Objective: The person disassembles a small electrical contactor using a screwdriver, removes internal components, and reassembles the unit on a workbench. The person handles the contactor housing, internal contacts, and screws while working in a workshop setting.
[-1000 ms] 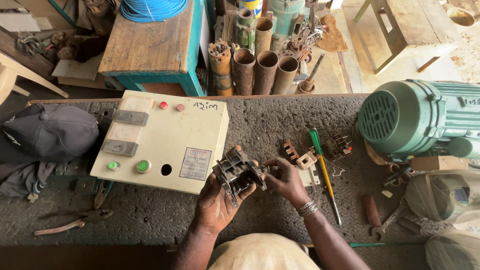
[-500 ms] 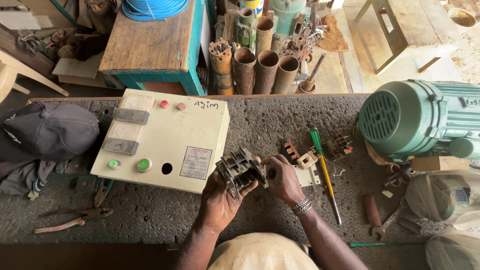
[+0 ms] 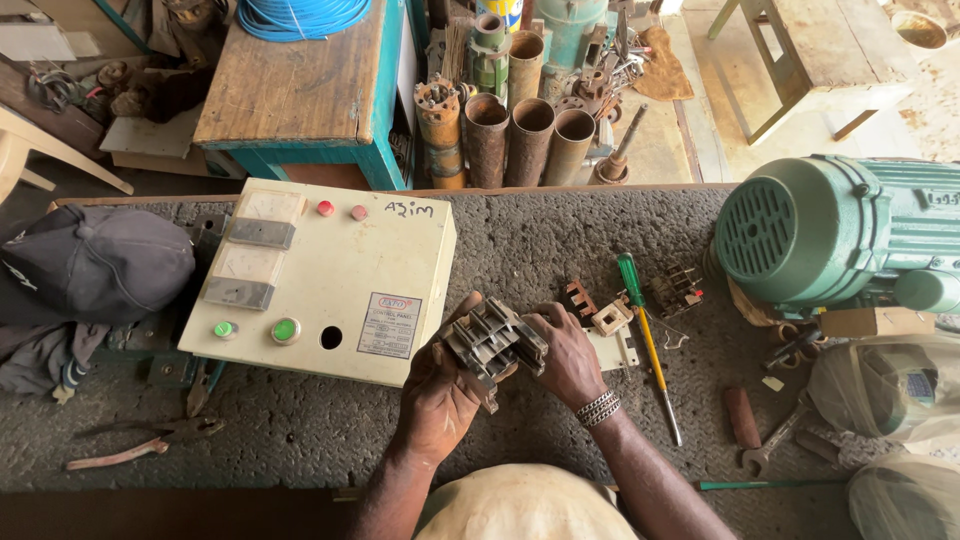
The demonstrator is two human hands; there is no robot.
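Contactor block (image 3: 492, 345), a grey ribbed electrical part, sits between both hands just above the bench, beside the cream control box (image 3: 325, 280). Over the last second it has barely shifted; the right hand (image 3: 565, 355) has slid in closer, its fingers now pressed against the block's right side, while the left hand (image 3: 440, 395) keeps it cupped from below, so the handling is fine work, not carrying. Around it on the rough grey bench (image 3: 520, 230) lie a green-handled screwdriver (image 3: 645, 335), small parts, pliers (image 3: 140, 445) and a green motor (image 3: 840, 235); rusty pipes (image 3: 525, 130) stand behind.
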